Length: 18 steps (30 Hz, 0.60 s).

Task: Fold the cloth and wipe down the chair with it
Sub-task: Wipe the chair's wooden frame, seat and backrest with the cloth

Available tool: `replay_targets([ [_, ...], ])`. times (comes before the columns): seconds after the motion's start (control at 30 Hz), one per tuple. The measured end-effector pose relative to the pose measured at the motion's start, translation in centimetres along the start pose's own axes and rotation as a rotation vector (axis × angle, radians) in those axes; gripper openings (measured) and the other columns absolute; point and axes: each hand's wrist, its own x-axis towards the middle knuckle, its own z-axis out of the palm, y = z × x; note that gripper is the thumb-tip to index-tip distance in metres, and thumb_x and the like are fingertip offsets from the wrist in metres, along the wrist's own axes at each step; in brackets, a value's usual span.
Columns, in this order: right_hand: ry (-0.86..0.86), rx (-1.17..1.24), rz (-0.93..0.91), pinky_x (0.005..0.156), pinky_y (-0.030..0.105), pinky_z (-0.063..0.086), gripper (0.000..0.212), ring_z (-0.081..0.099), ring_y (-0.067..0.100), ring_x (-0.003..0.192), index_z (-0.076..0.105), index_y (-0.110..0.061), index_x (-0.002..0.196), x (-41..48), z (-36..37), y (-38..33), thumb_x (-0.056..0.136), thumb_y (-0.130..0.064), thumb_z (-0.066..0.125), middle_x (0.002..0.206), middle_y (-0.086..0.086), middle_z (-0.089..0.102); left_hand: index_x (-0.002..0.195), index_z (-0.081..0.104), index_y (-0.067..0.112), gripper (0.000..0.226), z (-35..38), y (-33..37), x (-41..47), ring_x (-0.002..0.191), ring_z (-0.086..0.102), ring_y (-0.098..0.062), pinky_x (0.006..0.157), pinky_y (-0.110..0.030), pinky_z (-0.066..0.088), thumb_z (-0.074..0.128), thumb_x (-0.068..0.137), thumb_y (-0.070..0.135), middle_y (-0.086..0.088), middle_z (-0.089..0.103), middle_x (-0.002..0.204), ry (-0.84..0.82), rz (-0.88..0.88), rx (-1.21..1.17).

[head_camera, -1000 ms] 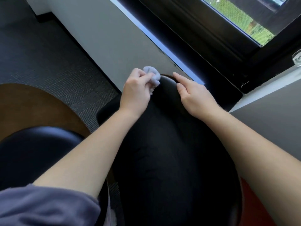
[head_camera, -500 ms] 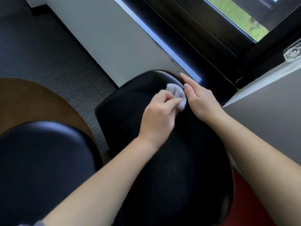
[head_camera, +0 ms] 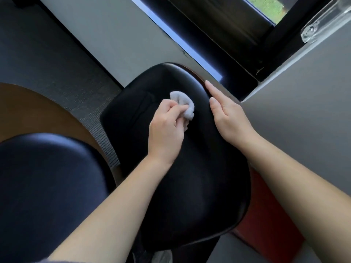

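Note:
A black padded chair (head_camera: 182,179) fills the middle of the view, its far edge near the wall. My left hand (head_camera: 165,130) grips a small bunched white cloth (head_camera: 183,104) and presses it onto the upper part of the chair's black surface. My right hand (head_camera: 229,118) lies flat along the chair's right edge, fingers straight and pointing toward the window wall. Part of the cloth is hidden under my left fingers.
A second black chair (head_camera: 43,186) stands at the lower left, beside a round brown table (head_camera: 34,111). A grey wall (head_camera: 106,35) and dark window frame (head_camera: 218,31) lie behind. A grey counter side (head_camera: 303,111) stands to the right, red floor (head_camera: 266,221) below it.
My left hand has carried the cloth from the chair's top rim down onto its surface, then slightly left away from my right hand. The right hand stays on the chair's edge.

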Motion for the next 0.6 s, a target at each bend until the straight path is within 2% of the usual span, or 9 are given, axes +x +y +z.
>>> replay_targets([
  [0.17,0.006,-0.032,-0.009,0.097,0.023,0.030,0.044,0.042,0.009,0.127,0.030,-0.039,0.147,-1.9,-0.2,0.7,0.104,-0.030,0.030,0.139,-0.004,0.049,0.100,0.071,0.007,0.018,-1.2,1.8,-7.1,0.084,0.058,-0.017,0.072,-0.030,0.050,0.056,0.092,0.009,-0.001,0.056,0.097,-0.296,0.163,-0.060],
  [0.23,0.009,-0.024,-0.004,0.099,0.024,0.031,0.044,0.041,0.009,0.127,0.029,-0.039,0.148,-2.9,-0.2,1.0,0.104,-0.029,0.030,0.140,-0.005,0.047,0.098,0.071,0.007,0.018,-1.1,1.3,-6.3,0.085,0.057,-0.017,0.074,-0.029,0.049,0.055,0.091,0.007,-0.001,0.056,0.097,-0.253,0.128,-0.029],
  [0.3,0.009,-0.013,0.006,0.097,0.024,0.031,0.045,0.041,0.007,0.126,0.028,-0.040,0.148,-3.9,-0.2,1.3,0.104,-0.029,0.031,0.140,-0.007,0.046,0.097,0.072,0.007,0.018,-0.4,1.2,-4.8,0.086,0.056,-0.014,0.074,-0.024,0.048,0.059,0.087,-0.002,0.001,0.055,0.096,-0.146,-0.004,-0.033],
  [0.37,0.016,0.000,0.015,0.094,0.022,0.029,0.046,0.041,0.005,0.124,0.027,-0.040,0.148,-5.0,-0.2,1.7,0.104,-0.028,0.031,0.139,-0.008,0.046,0.096,0.070,0.007,0.019,-0.1,1.9,-5.2,0.085,0.057,-0.013,0.074,-0.024,0.049,0.060,0.086,-0.006,0.003,0.053,0.097,-0.145,-0.032,-0.082],
  [0.43,0.035,0.027,0.026,0.093,0.015,0.027,0.046,0.041,-0.001,0.117,0.028,-0.039,0.148,-6.1,-0.1,2.2,0.104,-0.027,0.032,0.135,-0.007,0.048,0.097,0.069,0.009,0.023,-0.5,2.8,-8.4,0.085,0.057,-0.013,0.073,-0.021,0.049,0.061,0.083,-0.008,0.006,0.051,0.100,-0.266,0.051,-0.093],
  [0.5,0.057,0.048,0.027,0.088,0.001,0.024,0.045,0.038,-0.010,0.108,0.030,-0.036,0.148,-7.2,0.0,2.5,0.104,-0.026,0.032,0.125,-0.009,0.049,0.103,0.069,0.010,0.029,-1.4,3.9,-12.2,0.086,0.056,-0.015,0.071,-0.025,0.049,0.062,0.082,-0.008,0.005,0.052,0.102,-0.411,0.132,-0.083],
  [0.57,0.069,0.061,0.026,0.085,-0.007,0.020,0.046,0.036,-0.012,0.106,0.029,-0.032,0.149,-8.1,0.0,2.8,0.104,-0.024,0.032,0.119,-0.011,0.048,0.104,0.069,0.010,0.028,-1.7,4.1,-13.4,0.086,0.056,-0.017,0.070,-0.030,0.049,0.061,0.083,-0.006,0.002,0.053,0.103,-0.443,0.155,-0.057],
  [0.6,0.068,0.066,0.028,0.085,-0.007,0.020,0.046,0.036,-0.010,0.107,0.029,-0.031,0.149,-8.4,0.0,2.9,0.104,-0.023,0.032,0.118,-0.010,0.048,0.101,0.069,0.010,0.025,-1.4,3.9,-13.1,0.087,0.056,-0.017,0.072,-0.028,0.049,0.061,0.083,-0.006,0.002,0.054,0.102,-0.401,0.117,-0.056],
])
